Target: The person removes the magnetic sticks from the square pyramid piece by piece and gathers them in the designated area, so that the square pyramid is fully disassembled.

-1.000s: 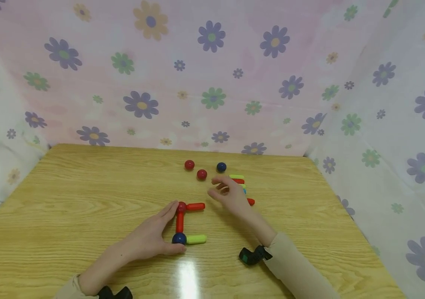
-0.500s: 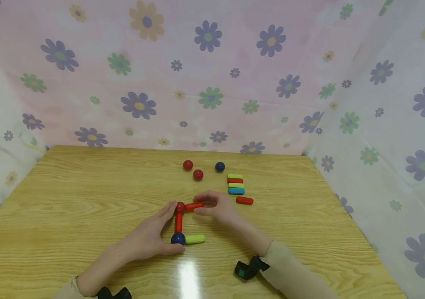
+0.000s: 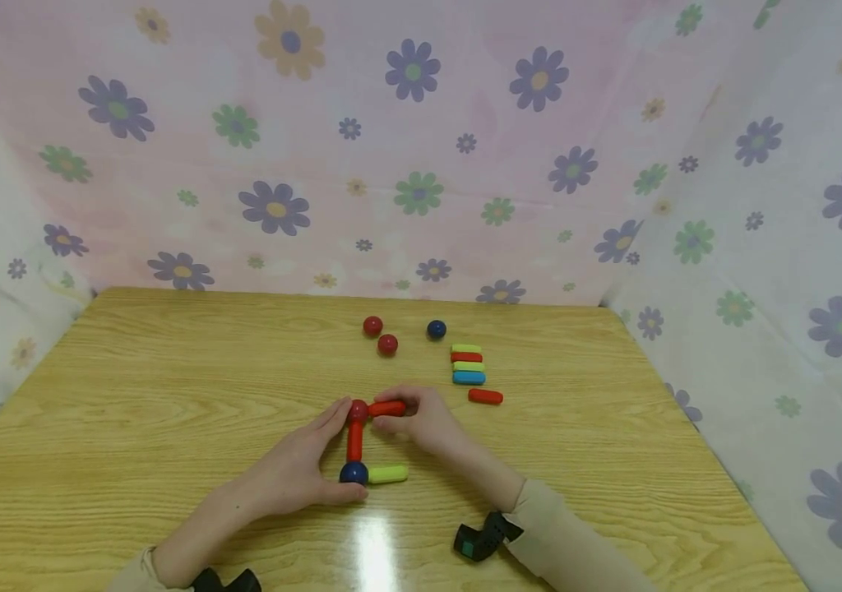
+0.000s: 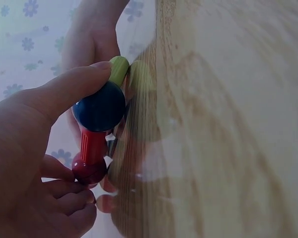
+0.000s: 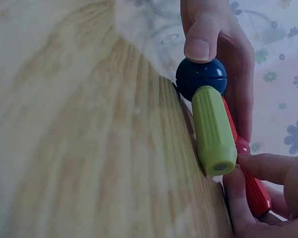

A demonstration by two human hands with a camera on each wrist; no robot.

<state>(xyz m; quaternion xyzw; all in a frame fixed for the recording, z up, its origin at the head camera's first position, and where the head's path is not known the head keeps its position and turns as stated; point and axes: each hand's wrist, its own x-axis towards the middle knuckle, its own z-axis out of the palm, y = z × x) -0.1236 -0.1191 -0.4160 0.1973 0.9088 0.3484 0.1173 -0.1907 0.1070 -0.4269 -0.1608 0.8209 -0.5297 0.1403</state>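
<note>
A U-shaped piece of magnetic balls and rods lies on the wooden table. Its red ball (image 3: 358,410) and blue ball (image 3: 353,474) are joined by a red connecting rod (image 3: 354,442). My left hand (image 3: 293,469) holds this piece from the left, thumb on the blue ball and fingertips at the red one. From the blue ball a lime-green rod (image 5: 213,131) points right. Another red rod (image 3: 387,409) extends right from the red ball, and my right hand (image 3: 424,421) pinches it between thumb and fingers.
Two loose red balls (image 3: 387,344) and a loose blue ball (image 3: 437,330) sit toward the back. To their right, a row of lime, red and blue rods (image 3: 469,378) lies near a separate red rod (image 3: 485,396). A flowered cloth (image 3: 421,230) hangs behind the table.
My right hand has come left and toward me from beside the loose rods and taken hold of the upper red rod. One loose red ball has shifted slightly left. My left hand stays put.
</note>
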